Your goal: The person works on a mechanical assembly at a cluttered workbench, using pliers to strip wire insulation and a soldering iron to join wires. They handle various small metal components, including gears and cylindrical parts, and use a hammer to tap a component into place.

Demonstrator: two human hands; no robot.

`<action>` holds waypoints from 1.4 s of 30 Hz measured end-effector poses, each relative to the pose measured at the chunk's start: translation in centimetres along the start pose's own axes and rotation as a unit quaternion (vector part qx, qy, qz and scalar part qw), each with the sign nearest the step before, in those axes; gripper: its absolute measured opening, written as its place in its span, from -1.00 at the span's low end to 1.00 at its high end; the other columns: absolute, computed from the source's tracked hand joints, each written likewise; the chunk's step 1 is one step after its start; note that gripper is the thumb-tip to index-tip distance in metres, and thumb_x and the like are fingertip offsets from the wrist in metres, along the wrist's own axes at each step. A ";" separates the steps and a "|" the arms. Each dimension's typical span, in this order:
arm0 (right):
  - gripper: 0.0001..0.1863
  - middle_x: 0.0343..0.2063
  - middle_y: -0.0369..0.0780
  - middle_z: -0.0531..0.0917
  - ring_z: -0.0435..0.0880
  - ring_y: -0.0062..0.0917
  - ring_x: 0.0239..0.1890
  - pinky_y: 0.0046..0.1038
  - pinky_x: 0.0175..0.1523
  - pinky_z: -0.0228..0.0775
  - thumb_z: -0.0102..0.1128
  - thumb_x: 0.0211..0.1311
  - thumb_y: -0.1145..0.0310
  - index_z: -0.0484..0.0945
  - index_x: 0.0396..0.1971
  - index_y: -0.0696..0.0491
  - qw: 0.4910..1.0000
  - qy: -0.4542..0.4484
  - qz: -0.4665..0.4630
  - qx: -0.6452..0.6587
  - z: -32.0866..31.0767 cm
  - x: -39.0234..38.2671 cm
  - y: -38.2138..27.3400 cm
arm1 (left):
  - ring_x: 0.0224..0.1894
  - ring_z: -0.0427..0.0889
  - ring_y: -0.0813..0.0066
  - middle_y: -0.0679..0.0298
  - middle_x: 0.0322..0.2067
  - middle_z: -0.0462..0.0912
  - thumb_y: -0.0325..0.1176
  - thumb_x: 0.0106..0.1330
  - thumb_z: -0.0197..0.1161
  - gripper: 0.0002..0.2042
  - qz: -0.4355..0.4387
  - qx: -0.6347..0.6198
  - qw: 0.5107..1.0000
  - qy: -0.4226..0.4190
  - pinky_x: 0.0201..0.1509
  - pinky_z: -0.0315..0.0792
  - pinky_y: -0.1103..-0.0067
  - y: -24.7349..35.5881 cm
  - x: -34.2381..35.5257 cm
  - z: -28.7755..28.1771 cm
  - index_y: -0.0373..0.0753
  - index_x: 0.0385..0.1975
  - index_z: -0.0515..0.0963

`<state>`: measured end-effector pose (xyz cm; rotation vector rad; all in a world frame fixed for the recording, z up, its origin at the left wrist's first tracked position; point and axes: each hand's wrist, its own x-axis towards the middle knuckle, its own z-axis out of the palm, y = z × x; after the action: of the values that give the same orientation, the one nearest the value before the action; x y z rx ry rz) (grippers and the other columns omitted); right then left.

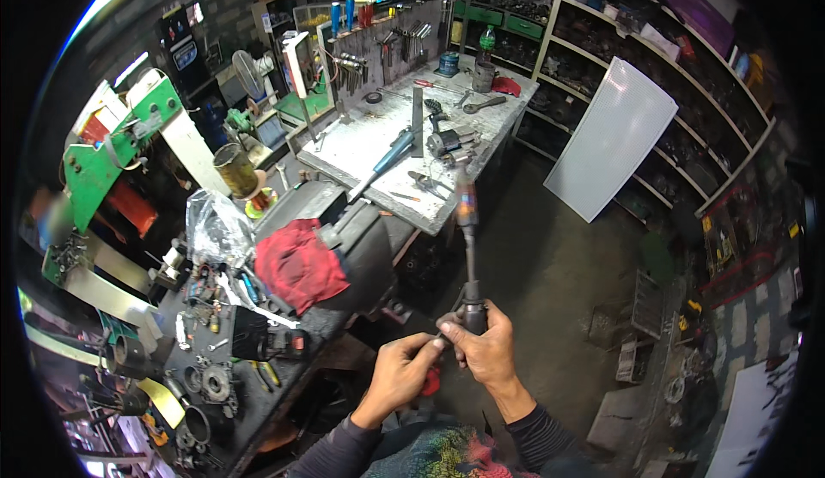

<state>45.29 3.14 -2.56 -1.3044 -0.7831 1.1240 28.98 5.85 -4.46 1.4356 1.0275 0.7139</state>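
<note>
Gripping 1 dark cylindrical metal part (473, 316) with both hands above the workshop floor.

Right hand (486, 347) is closed around the part, from which a thin steel rod with a blurred orange-blue tip (467, 229) rises upright. Left hand (402, 370) pinches the part's near side, a small red object (430, 381) beneath its fingers. A crumpled red rag (297, 265) lies on the cluttered dark bench (266, 375) left of the hands.

Open floor right, cluttered bench left.
Hands' left side is blocked by the dark bench (258, 409) with red rag (296, 265) and small parts; grey workbench (378, 147) stands ahead, white panel (612, 139) leans on the shelves, bare floor (559, 263) between is passable.
</note>
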 end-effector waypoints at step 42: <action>-0.54 -0.33 -0.07 0.70 0.70 -0.08 -0.29 -0.23 -0.20 0.51 0.51 -0.02 0.49 0.67 -0.03 0.12 0.604 -0.253 -0.247 -0.714 -17.3 50.7 -15.8 | -0.49 0.49 0.73 0.39 -0.54 0.63 -0.38 0.38 0.36 -0.82 -0.111 -0.155 0.876 0.443 -0.39 0.38 0.66 -8.8 44.9 11.1 -0.40 -0.35 0.64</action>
<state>80.09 46.51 2.89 -1.7426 -2.6381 0.1515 56.30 40.56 -20.68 0.6543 1.6441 1.3478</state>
